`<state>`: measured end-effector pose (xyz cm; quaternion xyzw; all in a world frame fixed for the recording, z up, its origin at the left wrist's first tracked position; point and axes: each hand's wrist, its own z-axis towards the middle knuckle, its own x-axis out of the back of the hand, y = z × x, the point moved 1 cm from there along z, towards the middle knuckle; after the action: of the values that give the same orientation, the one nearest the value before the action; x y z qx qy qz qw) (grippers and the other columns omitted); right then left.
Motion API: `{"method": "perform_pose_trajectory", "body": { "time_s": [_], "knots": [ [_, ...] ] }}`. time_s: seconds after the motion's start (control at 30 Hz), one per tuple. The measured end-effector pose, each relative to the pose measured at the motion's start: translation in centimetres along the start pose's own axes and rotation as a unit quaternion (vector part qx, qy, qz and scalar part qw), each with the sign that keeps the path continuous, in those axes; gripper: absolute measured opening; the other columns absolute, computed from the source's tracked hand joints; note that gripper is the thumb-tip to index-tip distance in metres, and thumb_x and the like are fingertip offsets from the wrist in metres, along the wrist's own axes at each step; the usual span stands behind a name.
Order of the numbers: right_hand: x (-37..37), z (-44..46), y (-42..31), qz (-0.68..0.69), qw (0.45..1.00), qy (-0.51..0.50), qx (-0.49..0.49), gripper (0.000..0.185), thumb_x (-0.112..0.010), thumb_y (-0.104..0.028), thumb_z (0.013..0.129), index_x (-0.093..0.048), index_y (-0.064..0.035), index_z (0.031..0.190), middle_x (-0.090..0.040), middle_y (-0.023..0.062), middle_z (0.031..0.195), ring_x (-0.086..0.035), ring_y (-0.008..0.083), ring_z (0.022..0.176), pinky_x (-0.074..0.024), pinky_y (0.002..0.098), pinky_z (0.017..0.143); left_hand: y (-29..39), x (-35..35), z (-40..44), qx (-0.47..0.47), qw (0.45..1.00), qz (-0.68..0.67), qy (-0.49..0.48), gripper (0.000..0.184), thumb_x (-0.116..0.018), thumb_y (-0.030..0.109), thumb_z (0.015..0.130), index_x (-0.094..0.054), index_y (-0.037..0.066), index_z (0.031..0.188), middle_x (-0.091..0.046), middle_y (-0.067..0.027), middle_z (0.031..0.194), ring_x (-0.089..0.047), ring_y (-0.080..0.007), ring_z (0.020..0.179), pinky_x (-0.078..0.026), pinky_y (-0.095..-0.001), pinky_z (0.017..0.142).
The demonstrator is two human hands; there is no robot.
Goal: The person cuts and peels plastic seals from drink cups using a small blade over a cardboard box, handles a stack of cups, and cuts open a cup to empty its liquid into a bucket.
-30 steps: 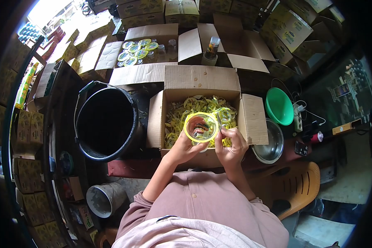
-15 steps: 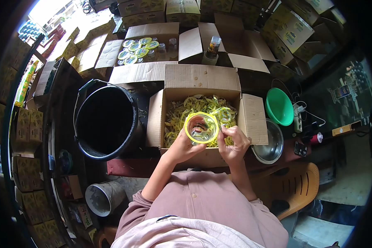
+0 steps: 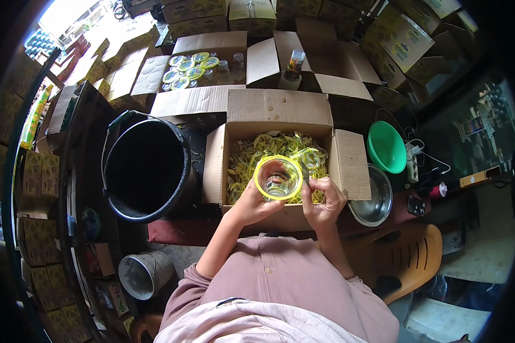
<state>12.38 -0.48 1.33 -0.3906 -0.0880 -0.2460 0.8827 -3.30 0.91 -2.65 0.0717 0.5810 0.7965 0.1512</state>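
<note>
My left hand (image 3: pixel 250 204) is wrapped round a clear plastic cup (image 3: pixel 278 179) with a yellow rim, its mouth tilted up toward me. Close against the right side of that rim, my right hand (image 3: pixel 324 201) is closed in a pinch. A thin dark blade-like piece (image 3: pixel 305 173) sticks up from its fingertips; its exact kind is too small to make out. Both hands are above the near side of an open cardboard box (image 3: pixel 280 106). Inside the box lies a heap of yellow-green plastic trimmings (image 3: pixel 247 153), some of them rings, partly hidden by the cup and hands.
A black bucket (image 3: pixel 184 171) stands left of the box. On the right are a green bowl (image 3: pixel 387 147) and a metal bowl (image 3: pixel 380 204). Behind, a carton (image 3: pixel 212 41) holds several yellow-lidded cups, beside a clear bottle (image 3: pixel 294 64). An orange chair (image 3: pixel 420 257) stands at lower right.
The cup has shifted very slightly left and turned a little in my left hand. The dark blade-like piece now shows above my right fingertips. The box and surroundings stay put.
</note>
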Motion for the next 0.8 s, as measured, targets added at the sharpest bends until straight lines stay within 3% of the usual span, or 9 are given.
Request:
{"method": "perform_pose_trajectory", "body": {
  "time_s": [0.33, 0.53, 0.63, 0.8],
  "knots": [
    [-0.5, 1.2, -0.8, -0.012, 1.0, 0.006, -0.016, 0.012, -0.064, 0.003, 0.066, -0.056, 0.0004, 0.075, -0.057, 0.0087, 0.064, -0.058, 0.0163, 0.058, -0.0446, 0.0258, 0.055, 0.3, -0.1, -0.1, 0.008, 0.998, 0.039, -0.052, 0.066, -0.065, 0.008, 0.067, -0.033, 0.001, 0.125, -0.043, -0.0119, 0.117, -0.044, -0.0191, 0.109, -0.038, -0.0309, 0.09],
    [-0.2, 1.7, -0.3, 0.015, 0.999, -0.03, -0.031, 0.012, -0.064, 0.003, 0.067, -0.056, 0.0008, 0.075, -0.057, 0.0082, 0.065, -0.057, 0.0142, 0.059, -0.0446, 0.0252, 0.055, -0.3, 0.2, -0.3, 0.014, 0.998, -0.045, -0.043, 0.067, -0.066, 0.008, 0.068, -0.033, 0.002, 0.126, -0.042, -0.0104, 0.119, -0.043, -0.0189, 0.111, -0.037, -0.0322, 0.091],
    [-0.3, 1.3, -0.2, 0.034, 0.997, -0.017, -0.065, 0.01, -0.064, 0.003, 0.069, -0.056, 0.0009, 0.075, -0.057, 0.0073, 0.066, -0.056, 0.0115, 0.059, -0.044, 0.0235, 0.054, 0.1, -0.3, -0.2, 0.051, 0.982, -0.182, 0.004, 0.065, -0.065, 0.006, 0.071, -0.031, 0.004, 0.126, -0.041, -0.0095, 0.12, -0.042, -0.0189, 0.112, -0.037, -0.0339, 0.093],
    [-0.2, 0.5, -1.0, 0.0, 0.996, 0.025, -0.082, 0.01, -0.064, 0.002, 0.07, -0.056, 0.0001, 0.076, -0.057, 0.0069, 0.065, -0.055, 0.0109, 0.057, -0.0437, 0.0229, 0.053, -0.8, 0.1, 0.0, 0.076, 0.979, -0.189, 0.013, 0.063, -0.063, 0.006, 0.075, -0.029, 0.005, 0.128, -0.037, -0.0092, 0.123, -0.038, -0.0189, 0.116, -0.033, -0.0371, 0.096]
  ]
}}
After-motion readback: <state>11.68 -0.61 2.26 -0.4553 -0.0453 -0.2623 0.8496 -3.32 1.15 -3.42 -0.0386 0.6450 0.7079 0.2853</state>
